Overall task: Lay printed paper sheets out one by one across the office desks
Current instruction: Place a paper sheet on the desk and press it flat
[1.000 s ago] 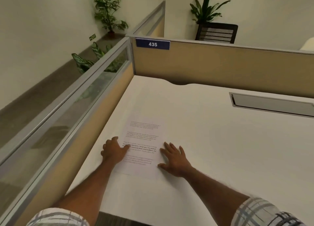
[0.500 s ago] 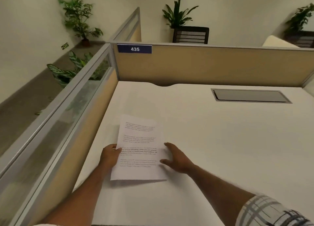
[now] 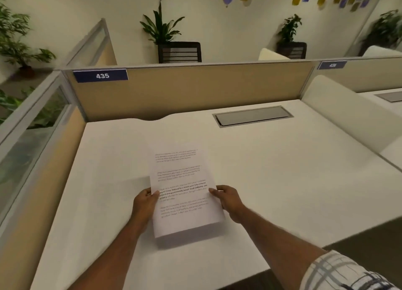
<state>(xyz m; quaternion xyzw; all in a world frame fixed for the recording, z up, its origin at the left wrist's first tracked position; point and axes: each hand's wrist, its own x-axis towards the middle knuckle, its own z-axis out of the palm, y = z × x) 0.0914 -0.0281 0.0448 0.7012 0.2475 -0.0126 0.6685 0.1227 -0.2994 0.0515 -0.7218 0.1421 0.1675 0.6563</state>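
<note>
Pinched the printed sheets (image 3: 185,191) at both long edges: left hand (image 3: 144,204) clamped on the left edge with the thumb laid over the print, right hand (image 3: 228,199) clamped on the right edge, thumb likewise on top and fingers curled beneath. Held the paper lifted just above the white desk (image 3: 282,181), near edge raised, a shadow cast below it. Could not tell how many sheets made up the bundle. Farther back, lay a grey cable hatch (image 3: 253,116) set flush in the desk, then a tan partition (image 3: 206,89) bearing a blue tag marked 435 (image 3: 101,75).
</note>
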